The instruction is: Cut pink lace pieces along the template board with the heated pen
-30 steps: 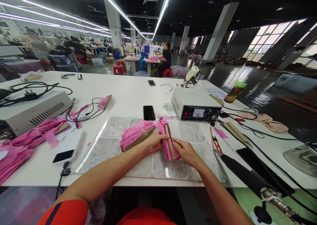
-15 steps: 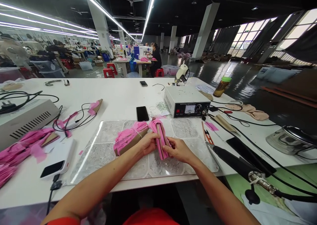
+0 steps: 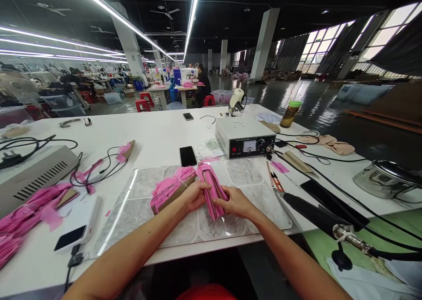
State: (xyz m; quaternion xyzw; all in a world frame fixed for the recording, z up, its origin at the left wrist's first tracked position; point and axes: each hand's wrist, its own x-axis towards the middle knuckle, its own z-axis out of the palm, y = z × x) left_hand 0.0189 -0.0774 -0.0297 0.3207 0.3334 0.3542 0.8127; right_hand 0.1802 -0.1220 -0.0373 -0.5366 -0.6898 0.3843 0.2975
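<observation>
Between my two hands is a bundle of folded pink fabric strips (image 3: pixel 212 190) with brown card among its layers. My left hand (image 3: pixel 197 196) grips its left side, the fingers partly hidden behind it. On the right side, my right hand (image 3: pixel 235 202) is closed round the lower part, thumb on top. Just left of it lies a second pink fabric bundle (image 3: pixel 171 186) on brown card, tied with a thin band. Both bundles are over a grey marble-patterned mat (image 3: pixel 245 172). A black phone (image 3: pixel 188 156) lies beyond them.
A control box (image 3: pixel 245 137) with a dial stands behind the mat. To the right are orange-handled scissors (image 3: pixel 277 183), a black handheld tool (image 3: pixel 310 212) with cables and a glass pot (image 3: pixel 379 181). More pink fabric (image 3: pixel 29 203) and a white power bank (image 3: pixel 79 223) lie left.
The held bundle has turned slightly in my hands and shows more of its folded pink side. Both hands keep their hold. The view has shifted a little.
</observation>
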